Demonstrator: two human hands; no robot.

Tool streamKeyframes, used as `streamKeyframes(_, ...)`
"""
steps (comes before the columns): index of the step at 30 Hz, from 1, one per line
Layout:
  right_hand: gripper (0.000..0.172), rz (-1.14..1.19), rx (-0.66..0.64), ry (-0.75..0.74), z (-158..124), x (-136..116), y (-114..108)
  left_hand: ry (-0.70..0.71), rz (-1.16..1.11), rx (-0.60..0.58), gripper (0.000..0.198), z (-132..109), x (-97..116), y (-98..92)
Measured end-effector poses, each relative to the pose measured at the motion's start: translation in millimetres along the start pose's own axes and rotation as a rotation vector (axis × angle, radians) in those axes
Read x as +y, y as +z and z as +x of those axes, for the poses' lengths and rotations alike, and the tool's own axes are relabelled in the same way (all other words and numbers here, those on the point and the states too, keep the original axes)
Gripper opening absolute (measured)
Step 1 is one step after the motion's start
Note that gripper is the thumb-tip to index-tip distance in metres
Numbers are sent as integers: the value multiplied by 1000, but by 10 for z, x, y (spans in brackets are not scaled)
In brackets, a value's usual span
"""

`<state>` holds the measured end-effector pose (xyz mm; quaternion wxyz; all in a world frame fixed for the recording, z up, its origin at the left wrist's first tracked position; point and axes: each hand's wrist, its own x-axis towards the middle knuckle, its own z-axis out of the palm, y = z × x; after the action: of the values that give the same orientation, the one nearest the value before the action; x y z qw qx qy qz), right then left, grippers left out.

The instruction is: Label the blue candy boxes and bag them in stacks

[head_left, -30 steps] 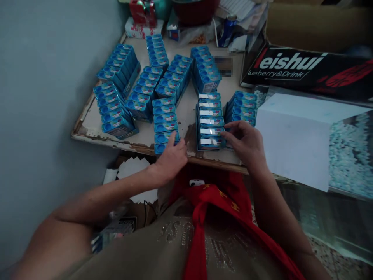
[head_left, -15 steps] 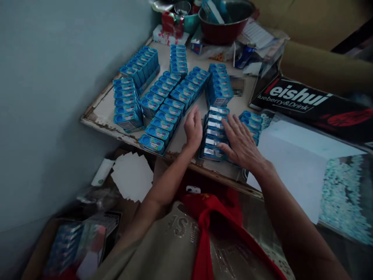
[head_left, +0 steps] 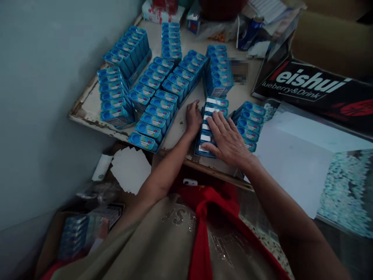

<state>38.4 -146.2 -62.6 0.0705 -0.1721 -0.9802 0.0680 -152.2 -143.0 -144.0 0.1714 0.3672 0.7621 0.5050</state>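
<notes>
My right hand [head_left: 229, 140] lies flat, fingers stretched, on top of a row of small blue boxes [head_left: 207, 137] with shiny silvery strips on their tops. Against the left side of this row rests my left hand [head_left: 194, 120], its fingers bent and partly hidden, so its grip is unclear. To the right stands a shorter row of blue boxes [head_left: 250, 127], partly behind my right hand. Left of my hands, long rows of similar blue boxes [head_left: 154, 121] with round marks on top stand close together. Another row [head_left: 219, 72] stands just beyond.
A black carton [head_left: 303, 83] with white lettering sits at the right. Before it lie white sheets [head_left: 288, 155] and a mass of small pale-blue pieces [head_left: 344, 194]. A blue can [head_left: 251, 31] and a plastic bag [head_left: 217, 33] are at the back. Below left is a box holding blue packs [head_left: 72, 237].
My right hand has slid left, from the row's right edge onto its top. My left hand's fingers have bent in against the row's side. The view has tipped downward.
</notes>
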Motion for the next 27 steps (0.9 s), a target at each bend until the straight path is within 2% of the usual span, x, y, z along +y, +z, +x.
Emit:
streamKeyframes(2,89,9,-5,-8,-1,24,1,27,101,12,46,-153,-73,-131)
streamKeyframes(5,87,26,-4,-21,-19,58,6,58,204,-2,39,-256,-74,-290)
streamKeyframes(9,82,55,9,-27,-45,91,7,15,138,103,38,-374,53,-260)
streamKeyframes(12,80,58,7,-26,-42,99,10,-38,191,59,39,-629,102,-225)
streamKeyframes(15,81,64,8,-20,-19,94,24,-34,383,21,35,-889,89,-339)
streamKeyframes(17,82,67,16,1,3,69,38,0,446,41,35,-979,89,-442)
streamKeyframes(21,82,66,18,45,75,-35,28,39,326,117,41,-962,153,-523)
streamKeyframes(23,83,83,29,67,104,-77,-32,5,314,93,40,-942,187,-553)
streamKeyframes(25,82,127,83,92,74,-87,-135,-35,294,71,39,-1002,203,-636)
streamKeyframes(27,77,215,206,129,-45,-42,-255,-13,180,103,43,-1187,208,-741)
